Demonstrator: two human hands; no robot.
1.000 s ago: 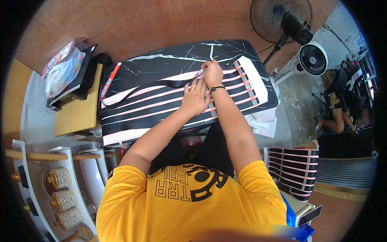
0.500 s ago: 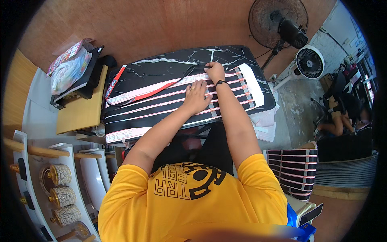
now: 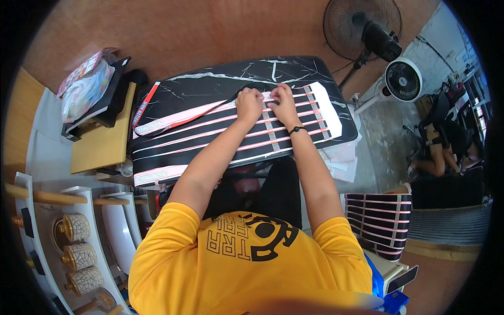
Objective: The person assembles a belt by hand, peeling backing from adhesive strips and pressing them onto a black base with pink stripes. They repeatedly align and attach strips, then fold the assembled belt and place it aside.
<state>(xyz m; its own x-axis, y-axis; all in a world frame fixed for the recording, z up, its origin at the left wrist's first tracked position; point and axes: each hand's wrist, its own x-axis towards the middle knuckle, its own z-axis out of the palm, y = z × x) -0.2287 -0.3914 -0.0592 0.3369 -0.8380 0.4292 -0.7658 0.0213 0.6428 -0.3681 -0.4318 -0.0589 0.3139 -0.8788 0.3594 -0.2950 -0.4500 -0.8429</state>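
A red, white and black lanyard strap (image 3: 149, 98) lies folded across the left of the table, its black end running up to my left hand (image 3: 249, 106). My left fingers are curled closed round that end. Just to the right, my right hand (image 3: 284, 105) is closed in a pinch, and what sits between its fingertips is too small to make out. Both hands rest over a row of flat black straps with white-and-pink edges (image 3: 220, 130). These straps run side by side to a white board (image 3: 333, 118), crossed by grey strips (image 3: 270, 128) near their right ends.
The straps lie on a black marble-patterned table (image 3: 210, 72). Two fans, one black (image 3: 362, 31) and one white (image 3: 403, 80), stand behind its right end. A wooden side table (image 3: 100, 152) is at left. More striped straps (image 3: 378, 223) hang lower right. Another person (image 3: 443, 152) sits far right.
My left hand has gone from lying flat on the straps to closed on the lanyard strap's end, a little farther away. My right hand has shifted slightly right, nearer me, fingers pinched.
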